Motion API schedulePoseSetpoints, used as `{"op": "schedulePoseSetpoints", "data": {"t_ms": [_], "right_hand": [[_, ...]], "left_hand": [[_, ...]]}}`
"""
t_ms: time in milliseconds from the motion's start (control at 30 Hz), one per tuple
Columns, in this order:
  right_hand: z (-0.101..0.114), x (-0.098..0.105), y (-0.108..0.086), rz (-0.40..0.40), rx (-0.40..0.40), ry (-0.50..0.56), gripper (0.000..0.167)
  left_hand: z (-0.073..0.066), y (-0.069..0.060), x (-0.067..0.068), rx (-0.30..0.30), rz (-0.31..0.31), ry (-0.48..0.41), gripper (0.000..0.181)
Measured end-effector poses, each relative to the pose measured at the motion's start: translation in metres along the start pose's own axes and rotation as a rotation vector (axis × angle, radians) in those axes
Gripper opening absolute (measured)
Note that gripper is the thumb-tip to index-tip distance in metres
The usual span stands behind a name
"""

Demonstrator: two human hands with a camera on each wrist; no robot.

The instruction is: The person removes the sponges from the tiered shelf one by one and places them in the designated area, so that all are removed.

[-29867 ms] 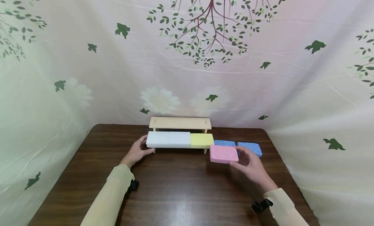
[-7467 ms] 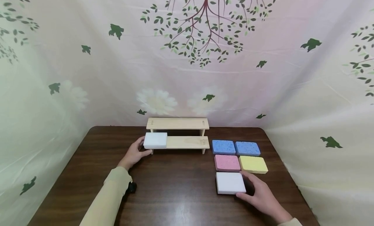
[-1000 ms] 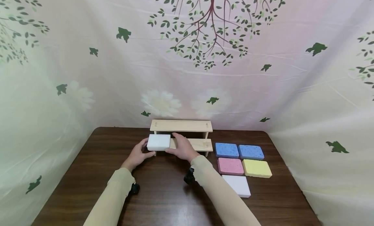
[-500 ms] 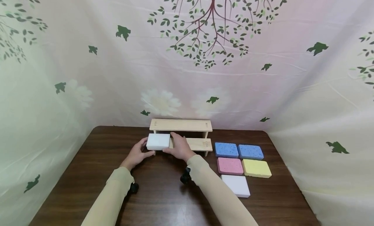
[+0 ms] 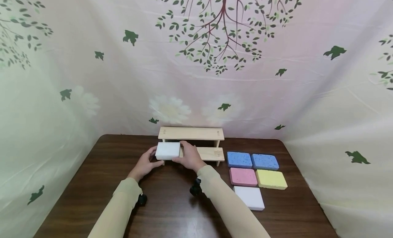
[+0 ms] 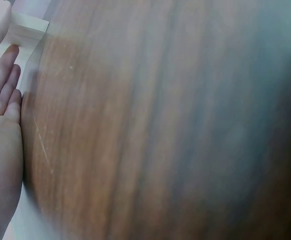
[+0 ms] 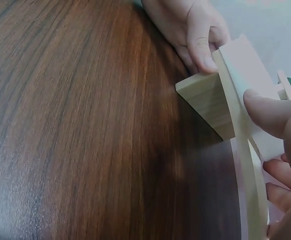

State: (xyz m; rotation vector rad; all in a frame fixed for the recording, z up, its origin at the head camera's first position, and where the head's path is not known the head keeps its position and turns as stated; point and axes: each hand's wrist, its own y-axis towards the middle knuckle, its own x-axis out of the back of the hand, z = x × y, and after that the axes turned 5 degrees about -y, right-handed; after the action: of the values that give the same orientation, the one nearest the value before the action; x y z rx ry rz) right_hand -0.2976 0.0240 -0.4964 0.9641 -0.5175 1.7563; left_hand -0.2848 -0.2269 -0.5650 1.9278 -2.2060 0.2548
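Note:
A white sponge [image 5: 168, 150] lies at the left end of the lower step of a two-step wooden rack [image 5: 212, 153]. My right hand [image 5: 191, 158] pinches that sponge by its right end; in the right wrist view its thumb presses the near edge of the white block [image 7: 245, 65], the fingers being on the far side. My left hand [image 5: 145, 165] holds the rack's left end, with the thumb against the wood in the right wrist view. Only part of the left hand [image 6: 3, 155] shows in the left wrist view, beside pale wood.
Right of the rack, on the dark wooden table [image 5: 92, 183], lie two blue sponges [image 5: 239, 159], a pink sponge [image 5: 243, 177], a yellow sponge [image 5: 271, 179] and a second white sponge [image 5: 250, 198]. A printed cloth [image 5: 196, 77] hangs close behind the rack.
Earlier, two whites and a yellow covered the lower step; later only one white. Since 7.5 seconds ago my right hand has left the table's white sponge for the rack's. Little moved in the last second.

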Motion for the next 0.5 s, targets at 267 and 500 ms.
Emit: {"op": "schedulePoseSetpoints", "data": {"t_ms": [267,500], "right_hand": [[-0.004,0.004,-0.009,-0.006,-0.007,0.082,0.084],[-0.008,0.013,-0.017,-0.043,-0.008,0.106,0.081]], "left_hand": [[0.002,-0.002,0.001,-0.009,0.011,-0.009,0.086],[0.002,-0.001,0.001,-0.009,0.012,-0.025,0.084]]}}
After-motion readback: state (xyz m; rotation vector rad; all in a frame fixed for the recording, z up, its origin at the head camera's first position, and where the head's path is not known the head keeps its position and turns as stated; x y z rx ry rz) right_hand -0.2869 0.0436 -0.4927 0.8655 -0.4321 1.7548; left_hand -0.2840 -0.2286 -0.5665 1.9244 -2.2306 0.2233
